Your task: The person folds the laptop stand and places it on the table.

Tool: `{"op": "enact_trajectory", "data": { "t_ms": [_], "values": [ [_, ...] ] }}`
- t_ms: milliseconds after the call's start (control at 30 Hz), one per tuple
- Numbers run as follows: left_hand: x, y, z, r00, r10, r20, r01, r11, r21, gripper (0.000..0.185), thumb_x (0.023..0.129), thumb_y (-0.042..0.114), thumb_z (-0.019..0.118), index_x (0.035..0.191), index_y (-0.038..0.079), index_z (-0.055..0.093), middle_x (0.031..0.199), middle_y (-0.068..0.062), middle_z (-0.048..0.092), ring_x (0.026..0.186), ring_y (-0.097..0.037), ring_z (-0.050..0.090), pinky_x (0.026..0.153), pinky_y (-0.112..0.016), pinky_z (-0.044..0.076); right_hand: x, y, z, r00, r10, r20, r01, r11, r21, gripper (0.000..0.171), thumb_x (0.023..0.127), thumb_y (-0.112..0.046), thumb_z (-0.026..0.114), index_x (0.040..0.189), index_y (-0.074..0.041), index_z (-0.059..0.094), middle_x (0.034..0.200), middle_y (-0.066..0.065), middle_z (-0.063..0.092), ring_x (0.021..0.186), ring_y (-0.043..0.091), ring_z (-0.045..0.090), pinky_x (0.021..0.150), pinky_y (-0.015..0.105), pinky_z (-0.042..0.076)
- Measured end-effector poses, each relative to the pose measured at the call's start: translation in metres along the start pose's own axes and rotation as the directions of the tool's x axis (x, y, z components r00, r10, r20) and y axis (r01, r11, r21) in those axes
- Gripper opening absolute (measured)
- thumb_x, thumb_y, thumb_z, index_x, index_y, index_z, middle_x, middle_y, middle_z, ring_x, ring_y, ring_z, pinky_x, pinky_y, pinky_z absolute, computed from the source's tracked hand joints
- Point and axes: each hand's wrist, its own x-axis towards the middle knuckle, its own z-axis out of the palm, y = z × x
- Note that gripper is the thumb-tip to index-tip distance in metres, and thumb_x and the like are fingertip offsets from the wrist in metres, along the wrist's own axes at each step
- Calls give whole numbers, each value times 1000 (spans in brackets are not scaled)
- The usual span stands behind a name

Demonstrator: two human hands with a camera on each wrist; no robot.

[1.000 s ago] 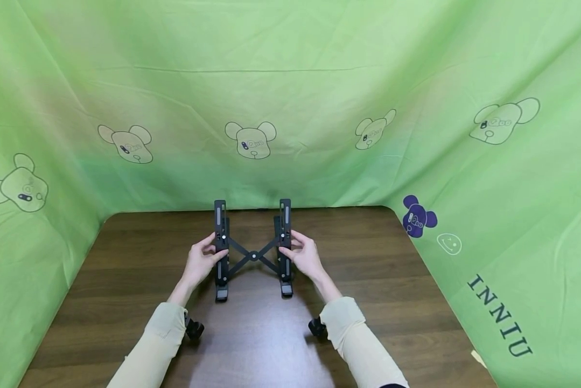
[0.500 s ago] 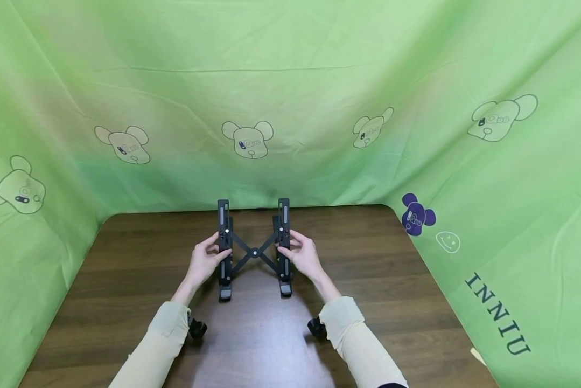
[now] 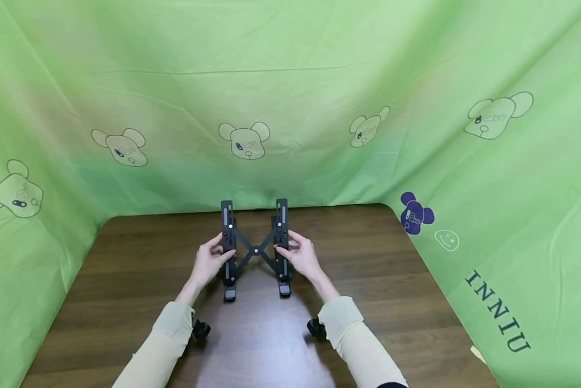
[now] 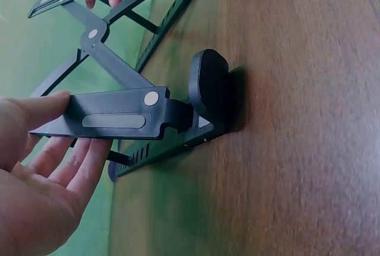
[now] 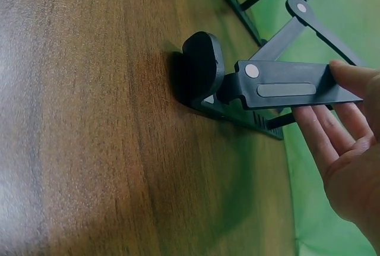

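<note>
A black folding laptop stand (image 3: 256, 250) stands near the far edge of the table, its two long side arms joined by an X-shaped crosspiece with a central pivot. My left hand (image 3: 210, 262) pinches the left side arm (image 4: 113, 113), thumb on top and fingers underneath. On the other side my right hand (image 3: 303, 257) grips the right side arm (image 5: 285, 85) the same way. Each arm bears a grey pad strip and a hooked front lip. In the wrist views the stand's lower rails rest on the wood, and the arms slope above them.
The brown wooden table (image 3: 397, 302) spreads around the stand. A green printed cloth (image 3: 290, 97) hangs behind and on both sides, close to the table's edges. Black wrist cameras (image 3: 201, 330) sit under both cuffs.
The stand's two side arms have come closer together, and the X has narrowed. My left hand has moved right with its arm; the right hand has shifted slightly left.
</note>
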Motion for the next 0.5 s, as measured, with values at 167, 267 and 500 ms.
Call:
{"op": "enact_trajectory", "data": {
  "t_ms": [167, 267, 500],
  "values": [
    [0, 1, 5, 1000, -7, 2, 7, 1000, 2, 71, 100, 5, 80, 162, -3, 46, 98, -21, 82, 84, -7, 70, 83, -22, 59, -1, -1, 1, 1000, -2, 3, 2, 1000, 3, 61, 93, 2, 84, 149, 11, 60, 110, 32, 80, 80, 36, 81, 69, 17, 60],
    [1, 2, 8, 1000, -10, 3, 10, 1000, -11, 72, 99, 4, 80, 162, -2, 46, 101, -23, 81, 85, -8, 70, 80, -19, 57, -1, -2, 1, 1000, -2, 0, 2, 1000, 2, 61, 94, 2, 84, 149, 10, 60, 112, 32, 80, 83, 39, 81, 73, 20, 62],
    [1, 5, 16, 1000, -5, 26, 5, 1000, -14, 72, 100, 4, 79, 163, -2, 46, 100, -21, 80, 82, -8, 65, 73, -19, 53, -3, -1, 1, 1000, -1, 1, 1, 1000, -15, 61, 95, 1, 82, 151, 9, 59, 115, 31, 80, 90, 40, 82, 85, 39, 69]
  ]
}}
